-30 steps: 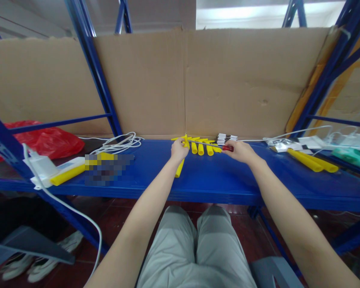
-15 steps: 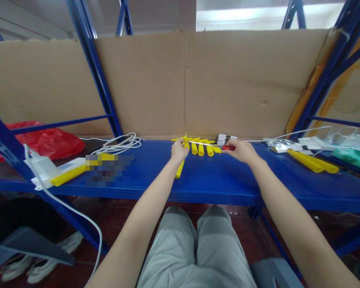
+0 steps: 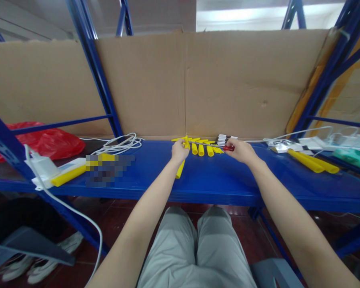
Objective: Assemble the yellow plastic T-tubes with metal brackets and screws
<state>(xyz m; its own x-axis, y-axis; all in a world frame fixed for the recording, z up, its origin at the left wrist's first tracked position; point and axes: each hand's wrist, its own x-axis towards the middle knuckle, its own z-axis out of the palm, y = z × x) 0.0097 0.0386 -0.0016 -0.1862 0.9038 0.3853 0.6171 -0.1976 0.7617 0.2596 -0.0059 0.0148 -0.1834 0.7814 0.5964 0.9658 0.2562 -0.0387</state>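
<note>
My left hand [image 3: 180,151] is closed around a yellow plastic piece [image 3: 186,141], whose far part shows above the fingers. A yellow tube [image 3: 180,170] sticks out below that hand; whether it joins the held piece I cannot tell. In my right hand [image 3: 239,150] is a screwdriver [image 3: 229,148] with a red handle, held nearly level. Its thin metal shaft points left, and the tip reaches the yellow piece. Behind the shaft, several yellow tubes [image 3: 201,150] lie on the blue table [image 3: 216,176], with small yellow pieces [image 3: 217,150] to their right.
Small black-and-white packs [image 3: 222,139] lie by the cardboard wall [image 3: 228,80]. White cable [image 3: 123,142], a white charger [image 3: 43,166] and a red bag [image 3: 54,140] are on the left. To the right lie yellow tubes [image 3: 306,161] and silver packaging [image 3: 279,145].
The screwdriver's handle has turned slightly in my right hand, and its shaft looks darker. My left hand and the yellow piece are almost unmoved.
</note>
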